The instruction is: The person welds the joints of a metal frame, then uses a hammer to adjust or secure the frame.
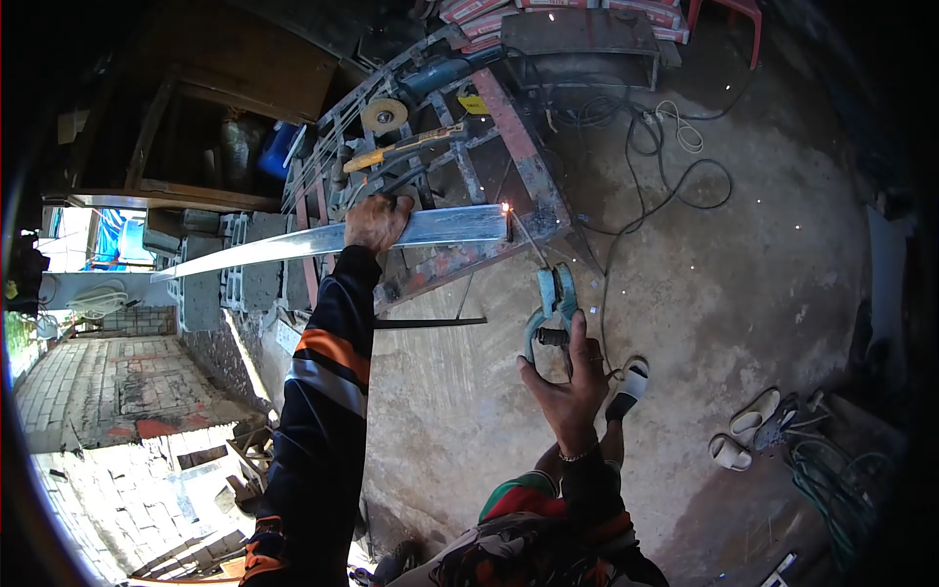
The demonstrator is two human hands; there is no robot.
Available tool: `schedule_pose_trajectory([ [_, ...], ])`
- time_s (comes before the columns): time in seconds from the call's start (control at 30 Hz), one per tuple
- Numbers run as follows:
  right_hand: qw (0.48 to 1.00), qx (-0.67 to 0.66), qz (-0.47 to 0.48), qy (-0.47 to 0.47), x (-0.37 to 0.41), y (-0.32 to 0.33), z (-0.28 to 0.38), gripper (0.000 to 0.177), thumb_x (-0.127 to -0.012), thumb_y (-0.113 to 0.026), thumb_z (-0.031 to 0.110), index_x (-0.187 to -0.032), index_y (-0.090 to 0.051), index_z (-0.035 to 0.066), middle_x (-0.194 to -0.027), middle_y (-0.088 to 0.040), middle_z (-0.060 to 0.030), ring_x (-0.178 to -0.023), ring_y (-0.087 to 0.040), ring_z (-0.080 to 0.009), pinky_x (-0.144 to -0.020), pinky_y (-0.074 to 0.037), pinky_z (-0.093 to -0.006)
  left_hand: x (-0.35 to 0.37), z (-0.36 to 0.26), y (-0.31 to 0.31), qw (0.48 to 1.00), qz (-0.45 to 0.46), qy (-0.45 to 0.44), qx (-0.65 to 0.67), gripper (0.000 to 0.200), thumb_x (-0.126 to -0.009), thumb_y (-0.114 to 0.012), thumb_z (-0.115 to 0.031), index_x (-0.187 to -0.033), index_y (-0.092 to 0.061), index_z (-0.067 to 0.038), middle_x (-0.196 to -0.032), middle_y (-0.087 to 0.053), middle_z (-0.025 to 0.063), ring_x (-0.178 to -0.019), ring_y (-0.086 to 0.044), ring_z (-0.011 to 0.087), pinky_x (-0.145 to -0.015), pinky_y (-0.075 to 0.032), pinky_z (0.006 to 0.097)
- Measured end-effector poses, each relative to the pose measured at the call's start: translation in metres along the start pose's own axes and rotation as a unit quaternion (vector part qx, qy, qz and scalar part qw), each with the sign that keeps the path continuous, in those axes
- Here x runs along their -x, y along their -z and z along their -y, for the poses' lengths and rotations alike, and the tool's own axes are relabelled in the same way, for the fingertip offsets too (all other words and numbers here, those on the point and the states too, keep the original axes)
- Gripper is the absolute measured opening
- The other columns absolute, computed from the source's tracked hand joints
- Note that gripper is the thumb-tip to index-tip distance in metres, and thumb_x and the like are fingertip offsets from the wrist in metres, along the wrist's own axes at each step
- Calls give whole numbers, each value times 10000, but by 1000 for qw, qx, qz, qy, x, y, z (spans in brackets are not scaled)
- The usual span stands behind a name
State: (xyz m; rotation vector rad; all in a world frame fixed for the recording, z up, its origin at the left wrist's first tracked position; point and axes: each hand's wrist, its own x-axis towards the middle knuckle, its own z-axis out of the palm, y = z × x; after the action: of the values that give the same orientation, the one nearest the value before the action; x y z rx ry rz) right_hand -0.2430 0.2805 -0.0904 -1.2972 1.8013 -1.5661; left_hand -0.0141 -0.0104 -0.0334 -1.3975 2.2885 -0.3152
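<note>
Item one: long silver rectangular steel tube, lying flat across the rusty red-and-grey metal-frame bench. Its long axis runs left to right in your view and rises slightly to the right. Its left end sticks out well past the bench edge, and its right end stops at a bright spark. Your left hand rests on the tube near its middle, fingers curled over the top edge and closed on it. Item two: teal clamp-type electrode holder, gripped in your right hand, fingers wrapped round its handle. Its thin welding rod points up and to the left, with the tip touching the tube's right end. On the bench beyond the tube are a blue angle grinder and a yellow-handled tool. On the concrete floor to your right are black cables in loose loops and pale sandals.
</note>
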Motion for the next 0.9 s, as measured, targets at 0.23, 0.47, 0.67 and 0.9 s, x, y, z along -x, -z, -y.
schedule_pose_trajectory([
  [0.23,1000,-14,-11,3,-1,-4,-3,858,-656,-863,110,-1424,-481,67,-976,-705,-64,-793,-654,-199,-690,-541,-326,0,-2,6,1000,15,4,10,234,-975,-416,-286,-1038,-621,-191,-938,-677,165,-895,-692,358,-716,-567,466],
  [0.47,1000,7,-5,8,-2,-5,-4,881,-650,-868,126,-1433,-469,72,-982,-710,-61,-794,-656,-195,-687,-538,-316,2,-4,9,1000,14,11,19,235,-975,-416,-290,-1037,-623,-197,-938,-682,157,-901,-692,355,-732,-565,468],
  [0.67,1000,-7,-1,2,-1,-7,-7,874,-650,-868,132,-1428,-474,69,-977,-712,-64,-802,-658,-197,-688,-537,-320,2,-6,14,998,28,40,43,240,-972,-415,-298,-1027,-629,-204,-945,-689,157,-910,-692,354,-742,-564,467],
  [0.9,1000,3,2,2,-3,-6,-4,859,-652,-870,135,-1417,-487,58,-964,-709,-81,-798,-655,-204,-696,-528,-319,-3,-3,6,999,40,19,16,290,-894,-568,-396,-1083,-593,-178,-1027,-680,157,-967,-678,363,-773,-557,474],
])
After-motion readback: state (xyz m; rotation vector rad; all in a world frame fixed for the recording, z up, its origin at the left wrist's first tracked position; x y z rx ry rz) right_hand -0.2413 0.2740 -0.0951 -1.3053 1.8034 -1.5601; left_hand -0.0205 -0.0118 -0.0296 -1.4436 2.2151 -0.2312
